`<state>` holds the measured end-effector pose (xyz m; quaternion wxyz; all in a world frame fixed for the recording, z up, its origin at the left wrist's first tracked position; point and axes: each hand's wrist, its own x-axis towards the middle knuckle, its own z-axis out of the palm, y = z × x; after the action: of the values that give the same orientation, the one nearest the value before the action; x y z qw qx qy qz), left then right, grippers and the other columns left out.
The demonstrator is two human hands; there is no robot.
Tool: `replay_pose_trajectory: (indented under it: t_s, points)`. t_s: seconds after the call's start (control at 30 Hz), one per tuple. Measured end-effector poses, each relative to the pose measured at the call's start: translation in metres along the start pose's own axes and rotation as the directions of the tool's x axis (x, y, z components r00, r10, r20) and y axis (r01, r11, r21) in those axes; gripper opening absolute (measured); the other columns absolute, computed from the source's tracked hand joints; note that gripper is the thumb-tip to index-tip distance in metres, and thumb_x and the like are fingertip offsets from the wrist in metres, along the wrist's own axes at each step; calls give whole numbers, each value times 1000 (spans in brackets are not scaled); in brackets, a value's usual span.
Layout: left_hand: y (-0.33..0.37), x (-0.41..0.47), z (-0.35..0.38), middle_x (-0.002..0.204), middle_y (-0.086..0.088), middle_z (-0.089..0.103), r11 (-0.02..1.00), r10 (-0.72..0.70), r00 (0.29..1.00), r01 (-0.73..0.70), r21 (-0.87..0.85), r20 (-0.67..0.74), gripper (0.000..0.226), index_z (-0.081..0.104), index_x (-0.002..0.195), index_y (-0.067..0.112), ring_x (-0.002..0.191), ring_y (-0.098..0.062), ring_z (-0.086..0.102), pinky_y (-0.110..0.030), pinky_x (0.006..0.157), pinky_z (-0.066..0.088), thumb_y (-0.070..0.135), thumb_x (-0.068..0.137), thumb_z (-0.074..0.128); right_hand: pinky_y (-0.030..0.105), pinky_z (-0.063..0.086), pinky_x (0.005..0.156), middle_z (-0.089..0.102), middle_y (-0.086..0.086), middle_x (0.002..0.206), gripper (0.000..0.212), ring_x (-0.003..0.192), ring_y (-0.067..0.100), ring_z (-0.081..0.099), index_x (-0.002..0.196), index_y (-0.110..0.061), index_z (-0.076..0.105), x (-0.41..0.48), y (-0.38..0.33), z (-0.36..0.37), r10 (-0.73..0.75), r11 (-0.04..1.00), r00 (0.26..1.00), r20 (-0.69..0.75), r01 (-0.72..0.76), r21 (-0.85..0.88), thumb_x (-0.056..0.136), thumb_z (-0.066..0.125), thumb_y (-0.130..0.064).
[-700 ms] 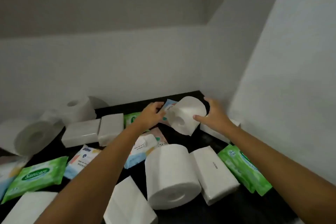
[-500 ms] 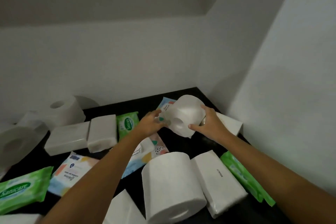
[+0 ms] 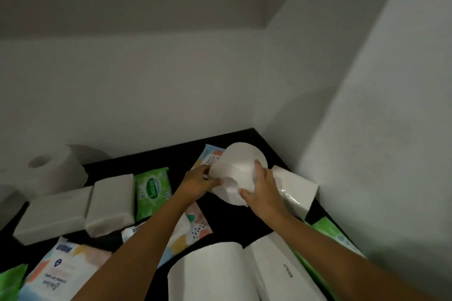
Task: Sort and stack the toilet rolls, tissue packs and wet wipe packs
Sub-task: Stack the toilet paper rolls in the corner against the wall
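held toilet roll (image 3: 241,168) core half-hidden by left hand (image 3: 197,182), right hand (image 3: 263,187)

Both arms out forward, forearms bare, converging. Left hand (image 3: 198,184) holds the toilet roll (image 3: 238,165) at its left edge. Right hand (image 3: 265,190) clasps the right side, fingers over the top, thumb under the lower edge.
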<state>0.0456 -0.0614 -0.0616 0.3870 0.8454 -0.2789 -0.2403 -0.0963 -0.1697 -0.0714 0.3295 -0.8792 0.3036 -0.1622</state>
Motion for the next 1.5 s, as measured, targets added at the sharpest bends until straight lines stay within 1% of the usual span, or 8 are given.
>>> replay_pose_trajectory:
  t_s: [0.13,0.37,0.6,0.77,1.0,1.17,1.37,1.5]
  points:
    - [19,7,-3,121,-8,57,994,-64,997,60,-91,-49,53,51,123,11,100,-19,54,-30,83,49,32,78,71,32,37,101,32,14,141,68,125,28,39,145,-17,19,22,-9,-11,-31,999,999,-30,32,31,88,56,-20]
    - [55,22,-6,123,-13,51,932,-167,986,165,-323,23,45,42,123,14,107,-30,57,-45,89,53,35,87,60,39,46,93,40,17,131,75,119,34,46,144,-18,22,64,-10,-26,52,998,995,84,-49,-30,82,63,-32]
    - [91,53,-12,113,-9,56,856,-75,994,103,-507,77,44,41,124,19,87,-24,63,-43,74,57,18,86,63,36,46,89,54,14,126,57,114,33,53,131,-18,39,128,-17,-66,88,996,994,-63,-88,-1,83,61,-39]
    - [115,90,-17,128,-18,50,743,-62,998,62,-666,24,49,42,130,12,102,-31,57,-46,81,52,6,85,62,45,46,92,55,21,125,53,116,38,50,129,-7,41,172,-28,-86,-24,999,987,-158,30,35,84,61,-26]
    - [106,143,-13,135,-18,47,759,-153,988,119,-641,3,51,44,133,11,112,-37,56,-47,85,53,12,86,63,40,41,97,53,22,127,50,119,37,47,132,-10,38,221,-22,-65,48,999,990,-129,-44,31,86,55,-21]
    - [90,161,-7,126,-17,57,884,-167,986,136,-447,-30,50,49,131,11,90,-31,65,-32,57,59,25,85,64,37,43,93,55,18,126,49,116,36,50,129,-11,41,239,-4,-45,141,986,989,-45,-137,94,85,57,-22]
    - [73,175,-1,127,-21,55,811,-232,972,208,-548,25,50,47,133,8,88,-31,63,-39,79,55,20,87,62,36,39,97,52,22,129,52,119,37,49,129,-3,39,245,10,-28,224,972,971,-82,-216,98,85,59,-23]
    - [72,176,0,115,-18,60,825,-231,972,214,-523,34,47,49,130,7,69,-23,62,-35,69,58,24,88,61,35,34,100,47,22,134,58,125,35,43,135,-4,36,241,14,-21,217,969,969,-119,-199,149,85,59,-25]
